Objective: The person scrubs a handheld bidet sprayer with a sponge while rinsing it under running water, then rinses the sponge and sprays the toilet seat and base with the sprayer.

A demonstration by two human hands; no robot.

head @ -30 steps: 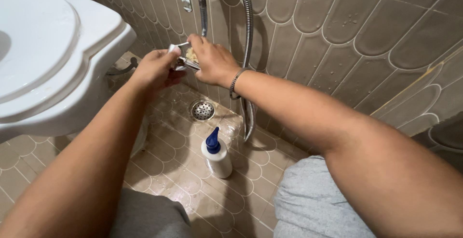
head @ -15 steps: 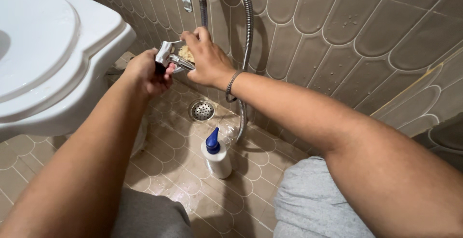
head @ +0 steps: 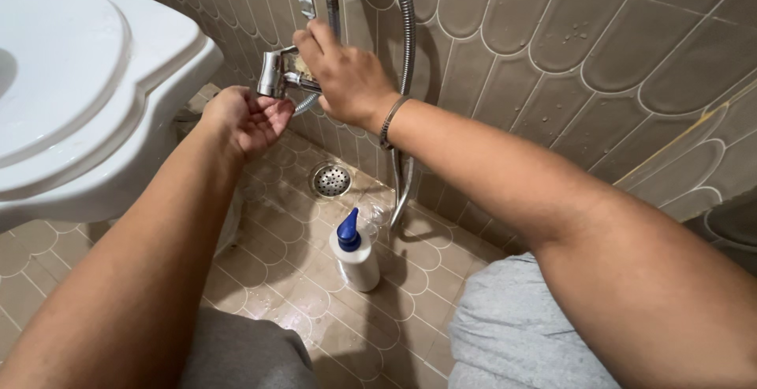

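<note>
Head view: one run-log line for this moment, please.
right hand: grips chrome sprayer | left hand: open below nozzle | floor: bottle, drain

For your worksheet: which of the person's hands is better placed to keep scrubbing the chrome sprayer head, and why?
Probably the right hand: it grips the chrome sprayer with a pale scrub pad pressed against it. The left hand is open, palm up, just below the nozzle, holding nothing.

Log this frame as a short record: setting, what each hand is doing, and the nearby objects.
setting: tiled bathroom floor beside a white toilet
right hand: grips the chrome sprayer with a yellowish pad pressed on it
left hand: open, palm up, just under the sprayer head, holding nothing
hose: metal, runs from the wall fitting down to the floor
floor items: white bottle with blue cap, upright; round drain
</note>
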